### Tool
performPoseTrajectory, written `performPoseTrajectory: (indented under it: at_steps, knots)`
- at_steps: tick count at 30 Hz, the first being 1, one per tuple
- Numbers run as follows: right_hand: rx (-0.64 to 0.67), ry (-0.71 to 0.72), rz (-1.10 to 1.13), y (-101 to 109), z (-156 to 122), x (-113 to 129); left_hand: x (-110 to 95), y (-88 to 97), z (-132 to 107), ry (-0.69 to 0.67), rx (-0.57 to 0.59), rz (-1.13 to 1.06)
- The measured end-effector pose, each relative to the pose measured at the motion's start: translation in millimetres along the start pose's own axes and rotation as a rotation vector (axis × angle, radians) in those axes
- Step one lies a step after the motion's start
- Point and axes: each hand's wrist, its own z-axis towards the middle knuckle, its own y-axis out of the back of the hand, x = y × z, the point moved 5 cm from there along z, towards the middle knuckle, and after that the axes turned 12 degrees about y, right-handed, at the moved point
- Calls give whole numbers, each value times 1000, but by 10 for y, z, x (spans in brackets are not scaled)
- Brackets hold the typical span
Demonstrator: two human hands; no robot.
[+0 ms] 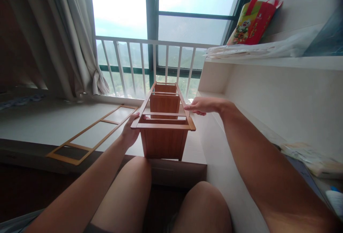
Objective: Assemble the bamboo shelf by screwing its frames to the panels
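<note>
Here, the left hand sits at the centre of the frame, fingers curled round the near left corner of the wooden rack, gripping its top rail. The right hand, just right of centre, is pressed together at the fingertips on the rack's right rail; it may pinch a small pin or screw there, too small to tell.

Wooden rack: bamboo-coloured, upright, open-topped, with boxed compartments and thin crossbars; it stands on the counter near the counter's front edge, directly above the knees.

Flat wooden frame: three-paned, lying on the counter left of the rack, apart from it, its lower end overhanging the counter's front lip.

Handling note: the left hand's grip likely needs to stay firm to keep the rack steady while the right works at the rail, and pushes are better directed away from the front edge.

Margins: white shelf unit close on the right, tight room there; open counter to the left; window railing behind. Curtain upper left. Red bag upper right, atop the shelf.
</note>
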Motion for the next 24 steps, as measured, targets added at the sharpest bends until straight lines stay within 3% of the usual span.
performPoseTrajectory:
  at_steps: [5, 12, 16, 21, 24]
  knots:
    - [-70, -40, -54, 19, 36, 114, -8, -7, 0, -6, -8, -5]
    - [-121, -101, 59, 10, 71, 57, -7, 4, 9, 3, 1, 2]
    - [-264, -162, 144, 83, 45, 68, -2, 34, 24, 11, -11, -4]
    - [-350, -132, 103, 190, 0, 136, 34, 69, 58, 0, 6, 17]
    - [-356, -115, 93, 225, -28, 114, 66, 100, 52, -84, -2, 42]
